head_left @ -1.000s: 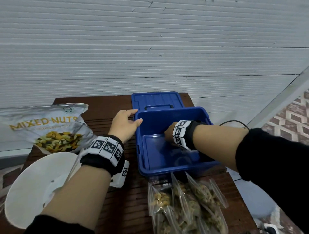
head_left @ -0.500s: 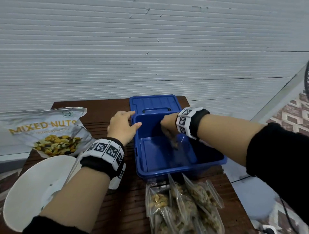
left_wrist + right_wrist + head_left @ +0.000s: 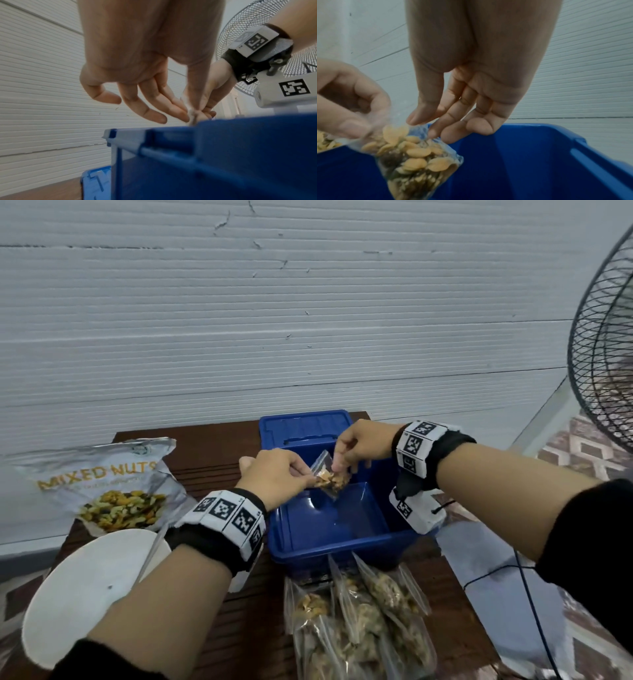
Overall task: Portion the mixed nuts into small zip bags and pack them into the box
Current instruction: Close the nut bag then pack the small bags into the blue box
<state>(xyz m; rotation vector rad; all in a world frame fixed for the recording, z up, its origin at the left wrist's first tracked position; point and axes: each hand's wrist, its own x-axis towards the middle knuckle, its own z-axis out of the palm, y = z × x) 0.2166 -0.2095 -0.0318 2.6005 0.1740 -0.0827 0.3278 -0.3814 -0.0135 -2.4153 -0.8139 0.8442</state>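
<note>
Zip bag (image 3: 330, 478) of nuts hung above the blue box (image 3: 337, 547). Left hand (image 3: 274, 477) and right hand (image 3: 364, 441) both pinched it.

Small clear zip bag (image 3: 330, 475) of yellow and dark nuts hung tilted above the open blue box (image 3: 342, 546), at the box's 11 o'clock. More filled zip bags (image 3: 359, 618) lay piled at its 6 o'clock, silver mixed-nuts pouch (image 3: 102, 484) at 9 o'clock.
</note>
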